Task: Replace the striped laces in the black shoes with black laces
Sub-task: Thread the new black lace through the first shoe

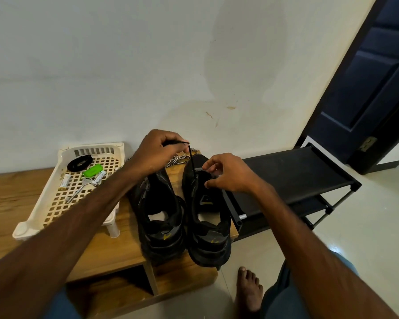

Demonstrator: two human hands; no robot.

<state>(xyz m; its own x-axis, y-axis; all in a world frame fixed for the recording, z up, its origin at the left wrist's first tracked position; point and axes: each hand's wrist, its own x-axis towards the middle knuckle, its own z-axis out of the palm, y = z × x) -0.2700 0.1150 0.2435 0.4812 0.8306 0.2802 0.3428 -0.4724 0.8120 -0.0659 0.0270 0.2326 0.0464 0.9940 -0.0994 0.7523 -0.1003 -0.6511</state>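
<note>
A low wooden bench (14, 196) stands against a pale wall. Touching the bench's right end is a black fabric-shelved metal rack (293, 171). On the bench's left half stands a cream plastic lattice tray (42, 194) on short legs. At the bench's right end sit 2 black chunky-soled shoes side by side, heels toward the person: the left shoe (161, 217) and the right shoe (207, 226), whose heel overhangs the bench's front edge.

Above the bench's rear edge, the left hand (157, 150) pinches the end of a thin black lace (191, 157) between curled fingers and thumb; the lace runs taut down into the right shoe's front eyelets. The right hand (228, 173) has its fingers curled onto the right shoe's upper beside the eyelets, thumb and forefinger pinching its edge.

The black-and-white striped laces (179, 161) lie at the bench's rear, behind the shoes. In the tray lie a coiled black lace (80, 162), 2 white batteries (64, 181), and a small green plastic item (92, 170).
</note>
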